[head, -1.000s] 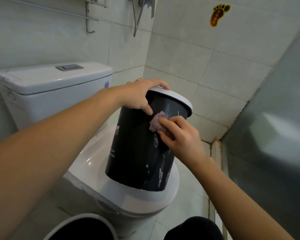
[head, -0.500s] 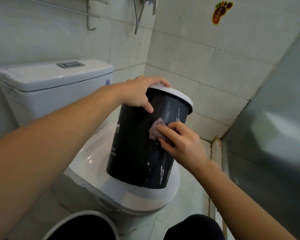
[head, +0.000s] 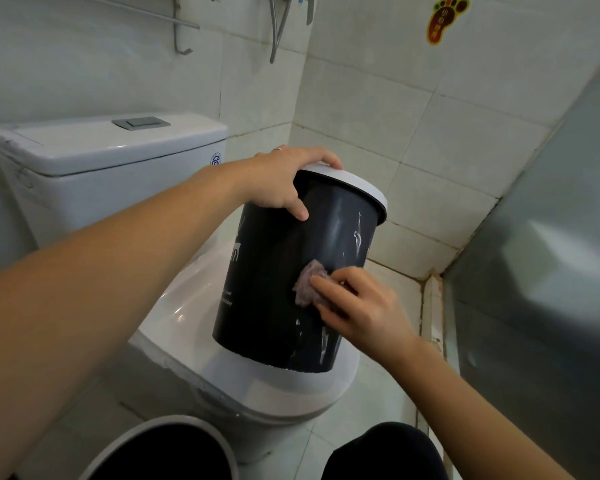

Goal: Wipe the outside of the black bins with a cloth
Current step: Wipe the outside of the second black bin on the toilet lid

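A black bin (head: 267, 289) with a white rim stands tilted on the closed toilet lid (head: 187, 317). My left hand (head: 284, 181) grips the bin's rim at the top, thumb down on the black wall. My right hand (head: 357, 306) presses a small purple-grey cloth (head: 307, 287) against the bin's side at about mid height. White smears streak the wall above and below the cloth. A second black bin (head: 163, 452) with a grey rim shows at the bottom edge, open side up.
The white toilet tank (head: 101, 154) stands at the back left. Tiled walls close in behind and to the right. A grey frosted panel (head: 551, 254) fills the right side. A dark knee (head: 381, 452) is at the bottom. A hose hangs on the wall above.
My right hand has slid the cloth down the bin's side from near the rim to mid height. My left hand keeps its hold on the rim.
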The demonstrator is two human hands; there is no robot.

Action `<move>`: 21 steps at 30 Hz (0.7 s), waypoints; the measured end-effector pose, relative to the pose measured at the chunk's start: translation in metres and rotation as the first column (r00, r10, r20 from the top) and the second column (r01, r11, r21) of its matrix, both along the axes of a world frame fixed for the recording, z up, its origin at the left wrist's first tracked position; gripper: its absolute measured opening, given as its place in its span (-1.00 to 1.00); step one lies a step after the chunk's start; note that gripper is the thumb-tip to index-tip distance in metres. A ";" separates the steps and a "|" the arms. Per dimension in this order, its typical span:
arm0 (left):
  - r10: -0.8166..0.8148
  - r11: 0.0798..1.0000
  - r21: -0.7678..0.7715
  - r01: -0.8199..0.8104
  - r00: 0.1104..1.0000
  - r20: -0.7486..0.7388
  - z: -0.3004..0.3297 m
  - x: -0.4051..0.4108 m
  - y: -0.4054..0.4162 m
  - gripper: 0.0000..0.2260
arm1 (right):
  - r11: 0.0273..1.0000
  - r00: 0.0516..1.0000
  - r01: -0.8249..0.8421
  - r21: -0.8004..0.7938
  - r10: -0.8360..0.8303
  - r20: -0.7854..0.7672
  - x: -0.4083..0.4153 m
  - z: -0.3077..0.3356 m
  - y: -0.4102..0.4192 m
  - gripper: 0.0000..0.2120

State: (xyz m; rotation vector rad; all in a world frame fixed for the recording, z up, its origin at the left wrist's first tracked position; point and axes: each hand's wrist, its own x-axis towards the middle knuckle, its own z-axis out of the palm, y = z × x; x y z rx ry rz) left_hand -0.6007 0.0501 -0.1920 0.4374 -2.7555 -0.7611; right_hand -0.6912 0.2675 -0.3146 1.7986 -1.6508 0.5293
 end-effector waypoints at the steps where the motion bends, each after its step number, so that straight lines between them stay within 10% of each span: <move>1: 0.002 1.000 -0.006 -0.002 1.000 -0.003 0.000 0.000 0.000 -0.26 | 0.999 1.000 0.024 -0.034 -0.024 0.020 -0.002 0.005 -0.003 -0.79; 21: 0.001 1.000 0.012 -0.001 1.000 -0.003 -0.001 -0.004 -0.003 -0.27 | 0.976 0.967 0.168 -0.136 -0.136 0.217 0.004 0.009 -0.011 -0.75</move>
